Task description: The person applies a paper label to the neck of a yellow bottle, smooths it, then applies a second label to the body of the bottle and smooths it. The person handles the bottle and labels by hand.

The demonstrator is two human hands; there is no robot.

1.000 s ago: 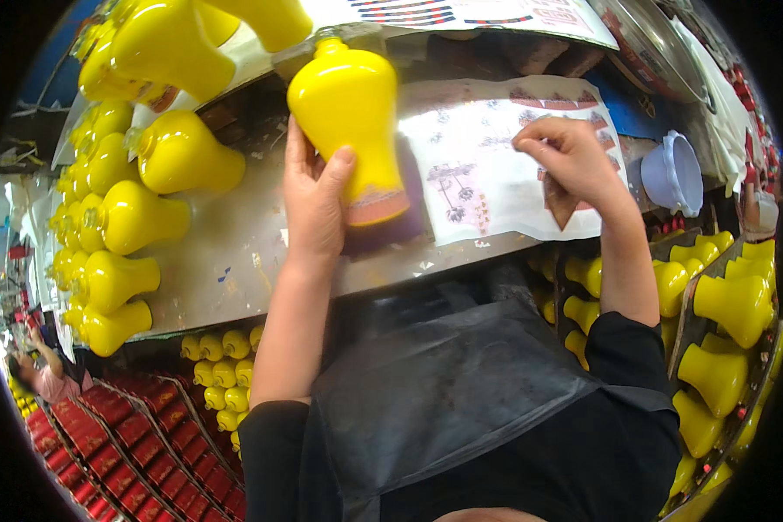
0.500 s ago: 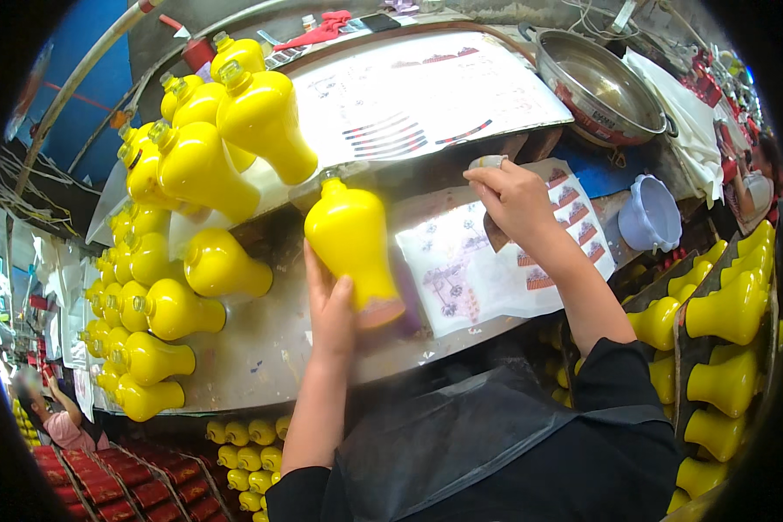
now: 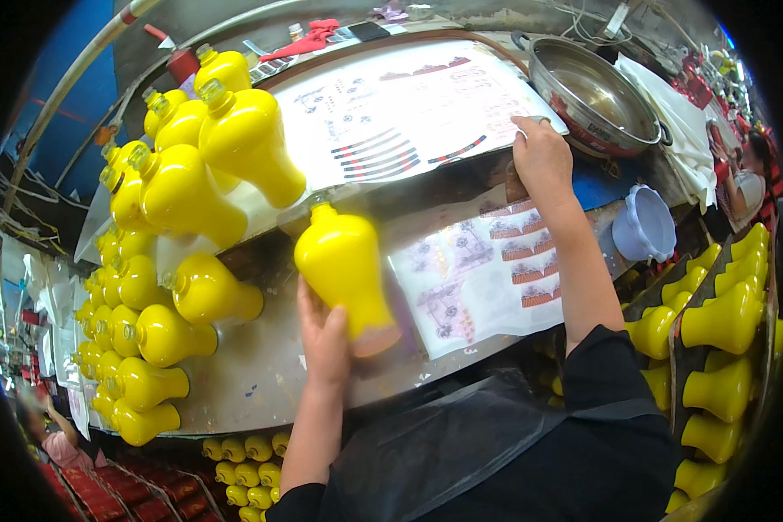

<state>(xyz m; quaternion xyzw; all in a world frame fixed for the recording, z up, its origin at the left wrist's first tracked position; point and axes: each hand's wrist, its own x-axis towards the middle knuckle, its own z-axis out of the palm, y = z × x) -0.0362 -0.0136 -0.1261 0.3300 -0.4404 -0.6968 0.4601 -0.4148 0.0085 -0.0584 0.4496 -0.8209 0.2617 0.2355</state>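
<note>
Yellow vase (image 3: pixel 344 278) leans on the tabletop (image 3: pixel 261 365), its base end gripped by the left hand (image 3: pixel 322 335), beside a decal sheet (image 3: pixel 487 278). The right hand (image 3: pixel 544 157) presses, fingers curled, on the larger printed sheet (image 3: pixel 409 109); peeling a decal cleanly probably calls for a slow pull while the vase is kept from rolling.

Two decal sheets (image 3: pixel 487 278), one steel pan (image 3: pixel 596 96), one pale plastic cup (image 3: pixel 645 233), many yellow vases (image 3: pixel 191 196).
</note>
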